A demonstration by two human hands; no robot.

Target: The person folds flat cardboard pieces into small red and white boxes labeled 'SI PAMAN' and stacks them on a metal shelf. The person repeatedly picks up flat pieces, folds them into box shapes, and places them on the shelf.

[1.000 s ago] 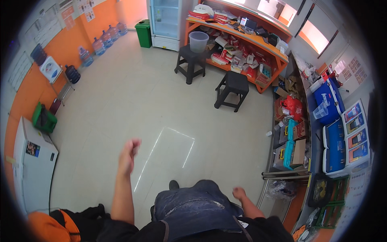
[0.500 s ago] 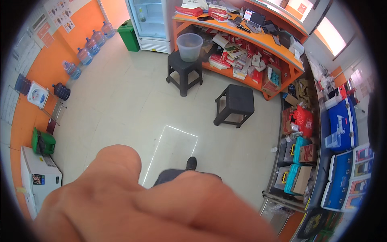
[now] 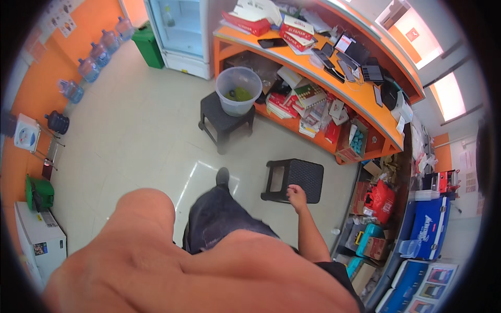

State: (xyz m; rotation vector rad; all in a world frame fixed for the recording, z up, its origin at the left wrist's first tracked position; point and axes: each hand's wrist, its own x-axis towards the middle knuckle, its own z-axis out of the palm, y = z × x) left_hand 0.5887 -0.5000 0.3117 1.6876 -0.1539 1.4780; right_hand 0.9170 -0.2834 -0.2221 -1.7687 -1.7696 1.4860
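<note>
My left hand point(image 3: 172, 261) fills the lower part of the view, very close and soft-edged. Its fingertips are hidden, so whether it holds anything does not show. Lower right, my right forearm reaches forward, and my right hand point(image 3: 297, 197) appears in front of the near dark plastic stool point(image 3: 308, 180). Its fingers are loosely bent with small gaps, and nothing shows in them; touch with the stool cannot be made out. Farther off, a translucent plastic bucket point(image 3: 229, 104) with something green point(image 3: 240, 94) inside stands on another dark stool point(image 3: 216, 122).
An orange counter point(image 3: 360, 88) with boxes, phones and a laptop runs along the back right. Beside it stand a glass-door fridge point(image 3: 182, 31) and a green bin point(image 3: 148, 47). Water bottles point(image 3: 99, 54) line the left wall. Shelves with a red bag point(image 3: 379, 201) flank the right.
My view has shifted forward, bringing the bucket and counter closer. My right hand and forearm have come into view beside the near stool. My left hand still covers the lower part.
</note>
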